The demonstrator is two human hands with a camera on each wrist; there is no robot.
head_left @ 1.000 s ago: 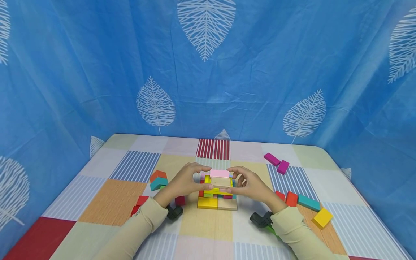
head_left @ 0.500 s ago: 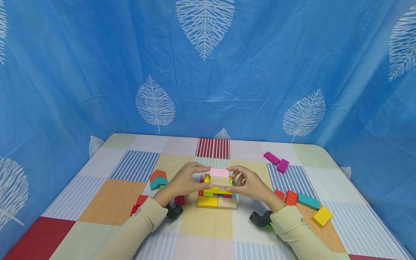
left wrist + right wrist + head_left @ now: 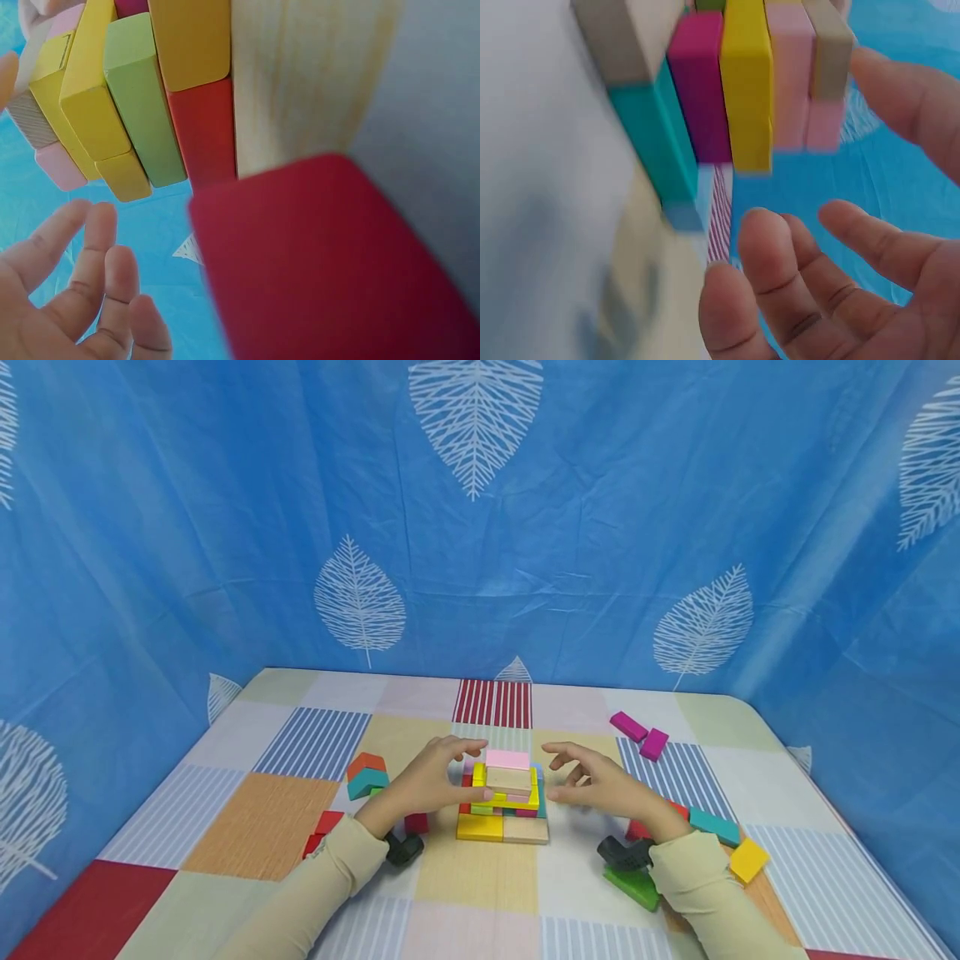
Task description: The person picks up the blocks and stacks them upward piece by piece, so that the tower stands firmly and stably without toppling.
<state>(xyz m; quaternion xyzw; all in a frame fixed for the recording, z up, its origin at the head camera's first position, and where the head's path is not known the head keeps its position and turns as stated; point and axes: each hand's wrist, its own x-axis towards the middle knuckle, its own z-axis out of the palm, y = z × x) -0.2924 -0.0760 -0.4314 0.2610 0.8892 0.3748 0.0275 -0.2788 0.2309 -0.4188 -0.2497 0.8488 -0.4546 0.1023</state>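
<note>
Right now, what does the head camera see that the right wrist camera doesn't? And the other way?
Only the head view shows the two loose magenta blocks, the loose green block and the sleeves.
Only the right wrist view shows the palm side of the right hand.
Both show that hand, the block stack and the blue curtain.

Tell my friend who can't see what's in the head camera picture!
A stack of colourful blocks stands between a person's left grip and right grip, a pink block at its top. Loose blocks lie on both sides on a patchwork tablecloth, before a blue curtain with white leaves.
</note>
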